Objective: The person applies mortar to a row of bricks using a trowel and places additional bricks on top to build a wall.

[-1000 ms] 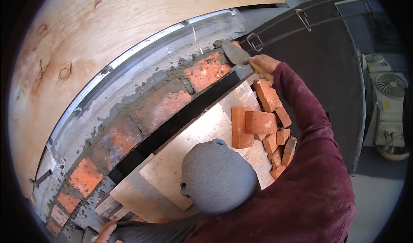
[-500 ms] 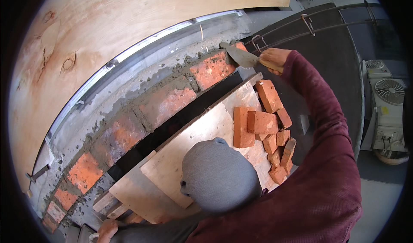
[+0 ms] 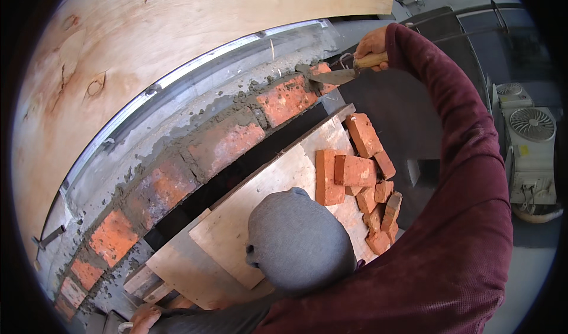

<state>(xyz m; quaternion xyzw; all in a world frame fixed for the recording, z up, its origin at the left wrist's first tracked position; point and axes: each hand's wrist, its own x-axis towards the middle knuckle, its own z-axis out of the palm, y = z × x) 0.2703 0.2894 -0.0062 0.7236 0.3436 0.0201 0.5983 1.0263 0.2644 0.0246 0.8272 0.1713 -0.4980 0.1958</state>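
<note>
My right hand (image 3: 371,45), in a maroon sleeve, is closed around the wooden handle of a trowel (image 3: 336,77). Its grey blade lies against the far right end brick (image 3: 321,73) of a curved row, seen nearly edge-on. Wet grey mortar (image 3: 303,69) sits beside that tip and along the row's outer edge. At the lower left, my left hand (image 3: 144,318) is curled near a pale curved handle (image 3: 125,328); the lower edge cuts it off, so what it grips is unclear. A rounded grey cloth shape (image 3: 300,239) covers part of the board between my arms.
Loose orange bricks and broken pieces (image 3: 358,169) are piled on a plywood board (image 3: 254,198). A dark gap (image 3: 236,171) separates the board from the brick row. Beyond the row runs a metal strip (image 3: 177,71) below a large plywood sheet (image 3: 177,20). Outdoor fan units (image 3: 532,124) stand far right.
My right hand has moved up and slightly left with the trowel, its wrist raised. The blade has turned from its flat face to nearly edge-on. My left hand stays about where it was.
</note>
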